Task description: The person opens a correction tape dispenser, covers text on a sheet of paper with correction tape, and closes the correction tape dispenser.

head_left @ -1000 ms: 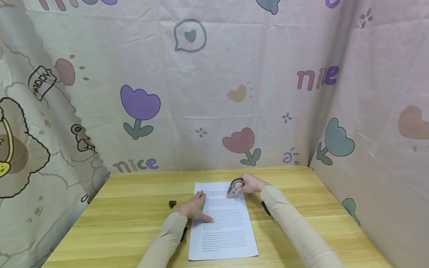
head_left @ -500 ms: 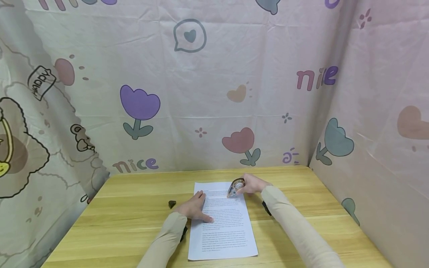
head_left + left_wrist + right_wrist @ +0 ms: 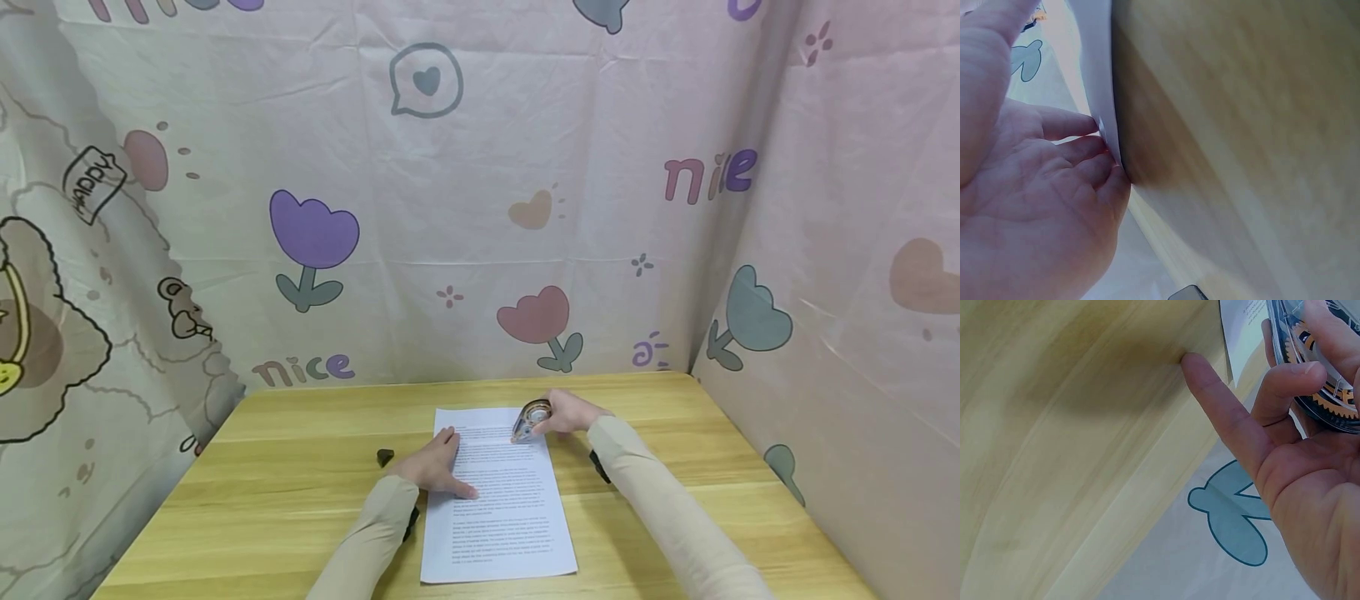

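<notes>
A printed sheet of paper (image 3: 517, 500) lies on the wooden table, lines of text running down it. My left hand (image 3: 431, 467) rests on its left edge with fingers spread, the thumb reaching over the text. In the left wrist view, fingertips (image 3: 1099, 147) touch the paper's edge. My right hand (image 3: 568, 412) grips a correction tape dispenser (image 3: 531, 417), its tip down at the upper lines of text near the right side. The right wrist view shows the dispenser's clear case and orange gear (image 3: 1335, 407) between thumb and fingers; its tip is out of sight there. The little finger extends to the tabletop.
A small dark piece, perhaps a cap (image 3: 385, 457), lies on the table (image 3: 300, 500) left of my left hand. Behind and at both sides hangs a patterned curtain (image 3: 450, 208), meeting the table's far edge.
My right hand and the correction tape dispenser have shifted a little to the right along the upper text. My left hand and the paper stay where they were.
</notes>
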`<state>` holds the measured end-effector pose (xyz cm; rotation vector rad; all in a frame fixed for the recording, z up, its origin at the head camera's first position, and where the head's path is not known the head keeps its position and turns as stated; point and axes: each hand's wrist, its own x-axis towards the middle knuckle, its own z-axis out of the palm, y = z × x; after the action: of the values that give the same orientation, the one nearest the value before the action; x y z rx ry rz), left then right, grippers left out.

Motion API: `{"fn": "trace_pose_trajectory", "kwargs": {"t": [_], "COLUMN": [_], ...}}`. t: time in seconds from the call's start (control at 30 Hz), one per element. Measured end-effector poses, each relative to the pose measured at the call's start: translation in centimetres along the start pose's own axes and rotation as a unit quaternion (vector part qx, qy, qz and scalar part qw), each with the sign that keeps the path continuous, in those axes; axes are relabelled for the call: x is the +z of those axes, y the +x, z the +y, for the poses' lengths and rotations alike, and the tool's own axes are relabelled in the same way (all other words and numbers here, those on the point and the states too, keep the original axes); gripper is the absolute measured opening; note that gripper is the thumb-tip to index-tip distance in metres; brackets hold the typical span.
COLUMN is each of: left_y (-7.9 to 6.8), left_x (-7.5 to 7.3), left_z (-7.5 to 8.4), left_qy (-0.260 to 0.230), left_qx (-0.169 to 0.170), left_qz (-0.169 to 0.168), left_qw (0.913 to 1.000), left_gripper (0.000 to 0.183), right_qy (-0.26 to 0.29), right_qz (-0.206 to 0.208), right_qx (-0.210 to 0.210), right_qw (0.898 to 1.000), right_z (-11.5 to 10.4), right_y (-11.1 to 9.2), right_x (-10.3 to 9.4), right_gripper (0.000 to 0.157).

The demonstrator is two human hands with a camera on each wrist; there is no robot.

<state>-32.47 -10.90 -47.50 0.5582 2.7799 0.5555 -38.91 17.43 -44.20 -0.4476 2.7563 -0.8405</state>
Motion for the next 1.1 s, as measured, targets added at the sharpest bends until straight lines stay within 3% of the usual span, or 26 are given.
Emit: {"fn": "trace_pose_trajectory", "kwargs": {"t": [0.57,0.77,0.9,1.1], "left_y": [-0.1,0.0,0.1,0.2], "left_x": [0.0,-0.3,-0.3,-0.1], "left_z": [0.1,0.0,0.0,0.2], "left_qy": [0.004,0.007,0.011,0.014], "left_qx": [-0.004,-0.003,0.002,0.003], "left_qz": [-0.003,-0.005,-0.004,-0.004], "left_qw": [1.0,1.0,0.9999,0.9999], "left_gripper": [0.118,0.118,0.119,0.119], "right_qy": [0.03,0.025,0.03,0.104], "right_qz": [0.0,0.003,0.017,0.041], "right_qx": [-0.008,-0.058,-0.086,-0.063], "right_qw": [1.0,0.998,0.996,0.992], "right_z": [0.1,0.3,0.8,1.9], "right_y": [-0.5,-0.3,-0.5,-0.9], "right_x": [0.0,0.0,-0.1,0.1], "right_gripper": [0.036,0.019,0.019,0.02]}}
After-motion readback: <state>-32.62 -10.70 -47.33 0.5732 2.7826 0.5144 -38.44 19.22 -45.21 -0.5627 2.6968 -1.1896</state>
